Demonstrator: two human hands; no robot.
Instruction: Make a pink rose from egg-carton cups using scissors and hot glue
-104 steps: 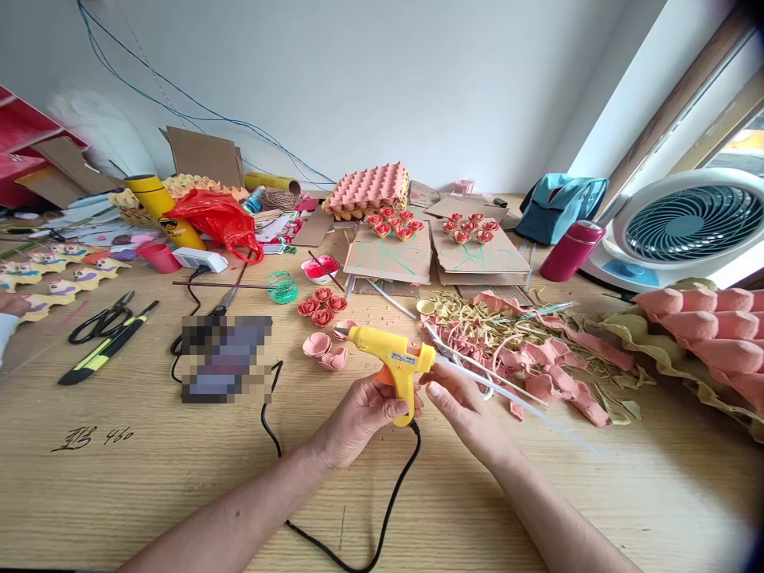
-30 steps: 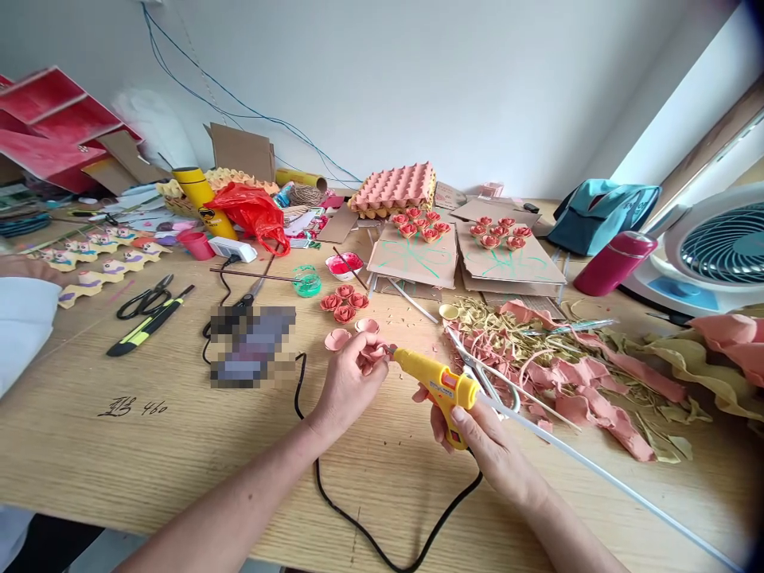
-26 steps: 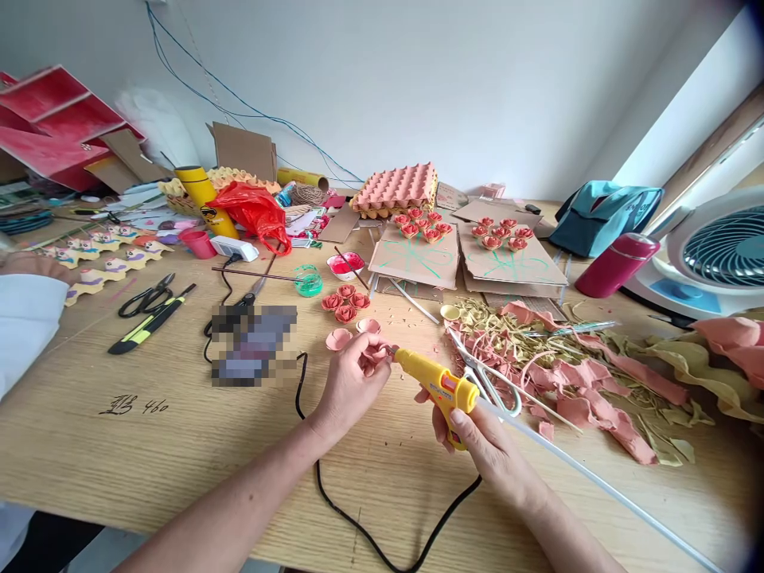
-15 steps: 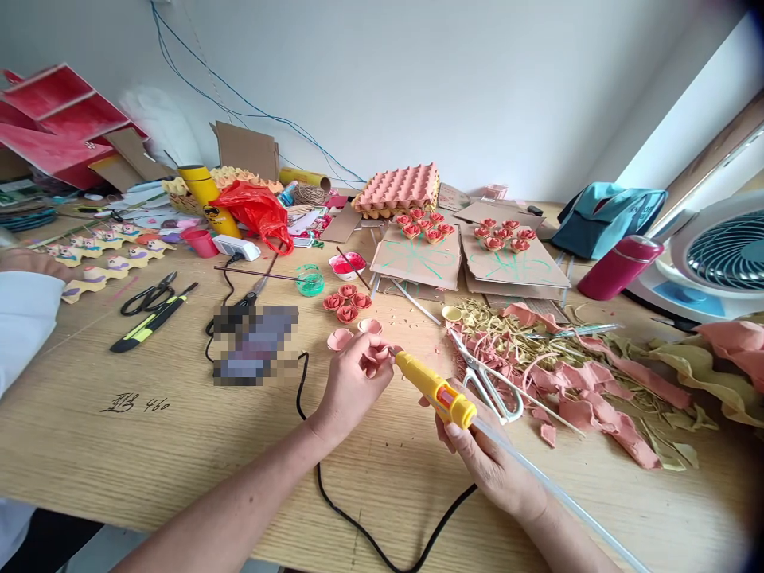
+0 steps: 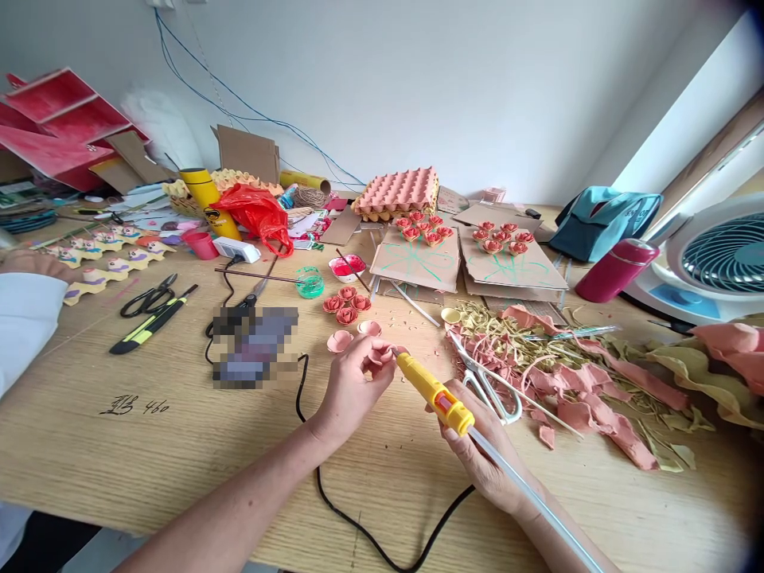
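My left hand (image 5: 352, 387) is closed around a small pink paper flower cup (image 5: 380, 356), held just above the table. My right hand (image 5: 477, 454) grips the yellow glue gun (image 5: 433, 391), its nozzle touching the cup. A clear glue stick (image 5: 531, 497) trails from the back of the gun. Its black cord (image 5: 364, 535) loops over the table edge. Two more pink cups (image 5: 340, 341) lie just beyond my left hand, with red paper roses (image 5: 346, 303) behind them.
White-handled scissors (image 5: 486, 382) and pink and tan paper scraps (image 5: 573, 374) lie to the right. Cardboard sheets with roses (image 5: 418, 259), egg trays (image 5: 394, 191), a fan (image 5: 716, 255), a maroon bottle (image 5: 614, 270). Black scissors (image 5: 146, 296) and another person's white sleeve (image 5: 24, 318) at left.
My right hand took over the glue gun from the left. My left hand picked up a pink cup. The gun has tilted so that its nozzle meets the cup.
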